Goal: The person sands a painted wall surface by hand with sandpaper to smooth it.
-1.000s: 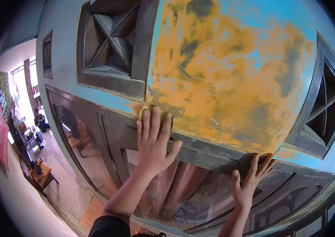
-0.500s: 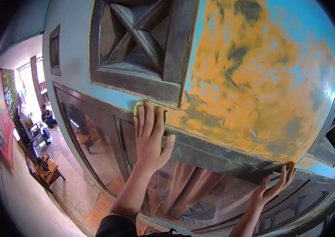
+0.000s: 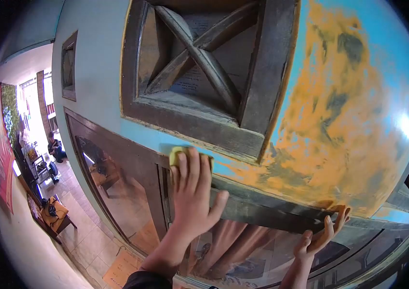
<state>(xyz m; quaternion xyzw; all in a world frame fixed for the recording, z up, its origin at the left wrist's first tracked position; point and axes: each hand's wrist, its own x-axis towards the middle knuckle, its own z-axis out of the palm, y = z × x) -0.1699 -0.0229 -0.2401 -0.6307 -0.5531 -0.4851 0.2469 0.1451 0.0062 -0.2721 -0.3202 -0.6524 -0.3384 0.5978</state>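
Free run along the dark lintel [image 3: 262, 206] between the hands [image 3: 192, 195], the vent frame [image 3: 195, 126] an obstacle just above.

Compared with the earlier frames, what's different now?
The left hand has slid left with the yellow pad, from just right of the lower right corner of the cross-braced frame to beneath that frame. The right hand has also shifted left along the dark beam. Still the same: pad under the left hand, right hand holding nothing visible.
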